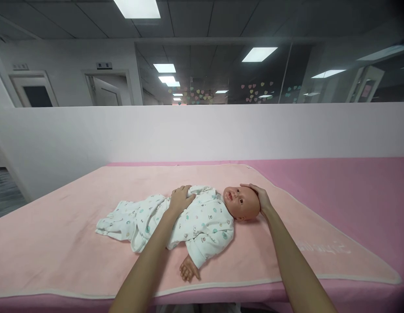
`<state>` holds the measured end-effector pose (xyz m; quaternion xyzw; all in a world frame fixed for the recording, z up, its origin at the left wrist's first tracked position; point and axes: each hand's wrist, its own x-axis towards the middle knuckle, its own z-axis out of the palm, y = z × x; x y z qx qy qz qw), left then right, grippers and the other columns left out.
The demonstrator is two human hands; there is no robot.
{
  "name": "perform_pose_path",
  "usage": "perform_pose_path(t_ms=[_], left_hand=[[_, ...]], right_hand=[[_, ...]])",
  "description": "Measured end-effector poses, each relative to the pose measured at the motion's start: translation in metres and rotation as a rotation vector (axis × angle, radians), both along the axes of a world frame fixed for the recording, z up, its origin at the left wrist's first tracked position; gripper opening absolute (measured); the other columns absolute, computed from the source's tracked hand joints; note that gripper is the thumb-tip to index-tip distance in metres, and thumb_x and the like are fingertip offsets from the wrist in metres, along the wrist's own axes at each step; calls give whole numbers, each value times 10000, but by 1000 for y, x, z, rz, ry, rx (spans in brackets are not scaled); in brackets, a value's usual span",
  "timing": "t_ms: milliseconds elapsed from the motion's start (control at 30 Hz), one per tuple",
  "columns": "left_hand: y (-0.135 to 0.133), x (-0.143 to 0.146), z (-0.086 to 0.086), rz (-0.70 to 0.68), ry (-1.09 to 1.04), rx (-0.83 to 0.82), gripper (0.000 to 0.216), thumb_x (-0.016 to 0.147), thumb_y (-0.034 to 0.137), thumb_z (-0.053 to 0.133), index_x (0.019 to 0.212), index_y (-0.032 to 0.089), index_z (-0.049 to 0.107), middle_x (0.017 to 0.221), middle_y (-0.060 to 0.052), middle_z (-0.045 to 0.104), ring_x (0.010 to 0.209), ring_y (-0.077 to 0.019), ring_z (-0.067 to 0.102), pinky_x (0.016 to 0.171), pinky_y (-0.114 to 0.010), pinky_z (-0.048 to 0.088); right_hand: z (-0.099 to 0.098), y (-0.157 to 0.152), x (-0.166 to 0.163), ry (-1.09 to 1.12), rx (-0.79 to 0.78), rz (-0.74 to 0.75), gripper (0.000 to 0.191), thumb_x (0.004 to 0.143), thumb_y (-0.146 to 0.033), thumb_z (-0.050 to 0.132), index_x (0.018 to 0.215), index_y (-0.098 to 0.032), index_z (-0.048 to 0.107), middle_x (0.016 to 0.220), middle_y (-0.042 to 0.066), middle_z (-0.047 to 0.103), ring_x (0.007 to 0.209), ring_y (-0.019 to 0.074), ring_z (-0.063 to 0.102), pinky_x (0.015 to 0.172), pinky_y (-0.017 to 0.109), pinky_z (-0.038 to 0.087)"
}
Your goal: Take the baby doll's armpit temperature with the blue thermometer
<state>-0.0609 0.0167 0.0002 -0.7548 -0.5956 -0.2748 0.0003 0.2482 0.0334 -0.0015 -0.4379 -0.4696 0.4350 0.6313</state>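
Observation:
A baby doll (241, 202) in a white patterned romper (202, 224) lies on its back on a light pink blanket (74, 243), head to the right. My left hand (179, 198) is closed over the romper fabric at the doll's far shoulder. My right hand (259, 196) cups the top and back of the doll's bare head, fingers curved round it. The doll's near arm sticks out toward me, its small hand (188, 269) bare on the blanket. The romper's legs (118, 221) trail flat to the left.
The blanket covers a table with a darker pink sheet (352, 191) showing on the right. A white partition wall (202, 130) stands right behind the table. Beyond it are glass panels with heart stickers and doors at the back left.

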Motion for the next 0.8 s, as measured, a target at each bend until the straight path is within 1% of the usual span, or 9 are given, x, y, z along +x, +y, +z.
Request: perform_pose_path(t_ms=[167, 267, 367, 467, 533, 633, 700, 767, 800], left_hand=[[-1, 1, 1, -4, -60, -5, 417, 781, 408, 420, 1142, 215, 503, 1098, -65, 576, 1038, -231, 497, 952, -391, 297], [-2, -2, 6, -30, -209, -77, 456, 757, 443, 458, 1151, 221, 515, 1151, -58, 563, 1074, -239, 485, 949, -382, 320], [-6, -7, 12, -185, -452, -184, 455, 780, 478, 415, 1159, 251, 526, 1232, -29, 514, 1088, -214, 489, 917, -336, 377], [-14, -10, 17, -354, -498, -232, 375, 769, 493, 440, 987, 267, 646, 1306, -2, 437, 1127, -221, 462, 970, -350, 345], [-20, -9, 19, -359, -404, -238, 297, 693, 500, 553, 829, 279, 696, 1335, 17, 396, 1179, -257, 402, 1049, -415, 215], [-25, -5, 20, -332, -299, -237, 261, 606, 492, 647, 792, 316, 698, 1352, 37, 367, 1240, -286, 305, 1063, -500, -2], [-25, -3, 19, -315, -299, -225, 244, 627, 494, 629, 781, 317, 697, 1344, 37, 379, 1241, -286, 302, 1045, -530, -42], [-22, -2, 18, -277, -340, -213, 236, 660, 489, 598, 738, 291, 701, 1323, 19, 414, 1217, -286, 341, 1047, -534, 2], [-20, -1, 17, -260, -371, -214, 248, 672, 486, 584, 733, 276, 702, 1310, 6, 432, 1201, -284, 365, 1053, -521, 56]], right_hand=[[0, 1, 1, -17, -6, -18, 313, 603, -420, 588, 727, -154, 695, 857, 53, 686, 871, 236, 603, 762, 307, 466], [3, -1, 0, -22, 20, -73, 277, 592, -396, 604, 719, -166, 692, 873, 37, 685, 888, 227, 598, 769, 291, 460], [2, 0, -2, -5, 5, -150, 256, 594, -381, 592, 678, -157, 685, 800, 44, 689, 823, 218, 612, 740, 288, 461], [0, 2, -2, 50, 46, -335, 205, 588, -340, 575, 612, -150, 650, 663, 48, 673, 698, 208, 621, 676, 302, 470], [1, 0, -1, 40, 130, -551, 194, 616, -336, 538, 606, -159, 619, 636, 47, 659, 648, 202, 616, 647, 310, 469], [10, -10, -3, -153, 267, -865, 257, 724, -361, 425, 697, -175, 601, 738, 65, 657, 687, 197, 606, 676, 312, 457], [17, -21, -12, -377, 384, -963, 293, 783, -353, 357, 752, -187, 596, 816, 83, 646, 786, 202, 590, 747, 316, 433], [20, -33, -29, -645, 521, -895, 280, 801, -334, 358, 736, -201, 595, 798, 94, 631, 835, 209, 565, 785, 325, 400], [20, -39, -42, -798, 593, -780, 262, 799, -324, 376, 710, -209, 594, 750, 93, 620, 812, 211, 558, 774, 332, 391]])
